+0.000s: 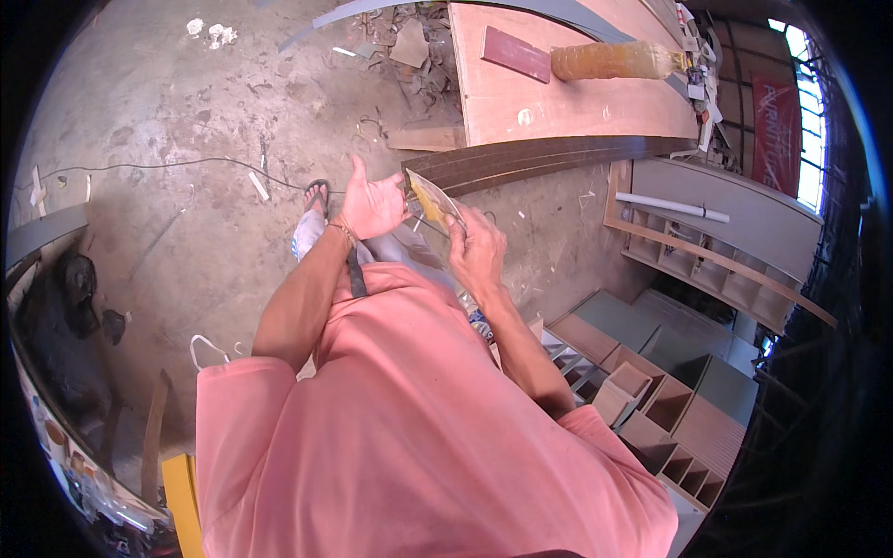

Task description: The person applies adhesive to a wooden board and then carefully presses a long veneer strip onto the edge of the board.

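My left hand (375,205) is turned palm up with the thumb and fingers apart, holding nothing. Close beside it on the right, my right hand (478,249) pinches a thin, pointed spreader (431,199) with a pale edge and yellow, glue-like stuff on its face. The spreader's tip comes near the left fingers; whether they touch I cannot tell. Just beyond both hands, a long dark brown strip (558,166) with light lines along it runs along the near side of the pinkish plywood worktop (577,113).
On the worktop lie a dark red flat block (515,53) and a plastic bottle (614,61) of amber stuff. Shelving with compartments (688,260) and wooden cabinets (651,400) stand at right. A black cord (167,165) and scraps (409,45) lie on the concrete floor.
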`<state>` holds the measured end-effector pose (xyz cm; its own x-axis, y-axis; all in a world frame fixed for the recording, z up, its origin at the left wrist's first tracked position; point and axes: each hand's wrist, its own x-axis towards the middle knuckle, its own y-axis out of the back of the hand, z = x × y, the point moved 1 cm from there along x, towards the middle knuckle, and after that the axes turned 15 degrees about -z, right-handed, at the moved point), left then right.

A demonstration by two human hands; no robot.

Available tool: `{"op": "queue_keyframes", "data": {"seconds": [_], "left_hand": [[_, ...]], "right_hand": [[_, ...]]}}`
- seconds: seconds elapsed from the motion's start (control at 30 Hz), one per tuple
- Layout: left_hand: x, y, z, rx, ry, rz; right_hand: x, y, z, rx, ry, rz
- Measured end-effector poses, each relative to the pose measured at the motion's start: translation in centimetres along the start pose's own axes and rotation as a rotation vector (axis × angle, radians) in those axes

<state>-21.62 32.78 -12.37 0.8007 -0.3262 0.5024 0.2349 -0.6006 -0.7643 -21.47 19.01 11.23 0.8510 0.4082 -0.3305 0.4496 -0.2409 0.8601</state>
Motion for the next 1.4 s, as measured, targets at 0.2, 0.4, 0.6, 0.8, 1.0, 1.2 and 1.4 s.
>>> {"op": "queue_keyframes", "data": {"seconds": [0.2, 0.4, 0.6, 0.8, 1.0, 1.2, 1.4], "left_hand": [[2.0, -2.8, 0.5, 0.004, 0.047, 0.394], [1.8, -2.2, 2.7, 0.089, 0.139, 0.364], [-9.5, -3.6, 12.6, 0.470, -0.025, 0.786], [-24.1, -9.5, 17.1, 1.158, 0.066, 1.551], [-38.7, -10.7, 11.6, 1.280, 0.006, 1.897], [-31.0, -11.8, 0.5, 1.502, -0.493, 2.103], [-14.4, -13.7, -2.5, 1.889, -0.996, 1.932]], "right_hand": [[-0.5, 0.1, -0.6, 0.021, 0.034, 0.011], [-1.0, -0.9, -2.1, 0.057, 0.102, -0.183], [-0.6, 1.9, -6.2, 0.413, 0.551, -0.201], [-2.5, 8.3, -2.3, 0.974, 0.517, 0.114], [-2.4, 17.7, 5.8, 1.358, 0.534, 0.508], [-0.1, 26.1, 14.8, 1.475, 0.679, 0.672], [6.1, 35.5, 24.1, 0.968, 0.767, 0.847]]}}
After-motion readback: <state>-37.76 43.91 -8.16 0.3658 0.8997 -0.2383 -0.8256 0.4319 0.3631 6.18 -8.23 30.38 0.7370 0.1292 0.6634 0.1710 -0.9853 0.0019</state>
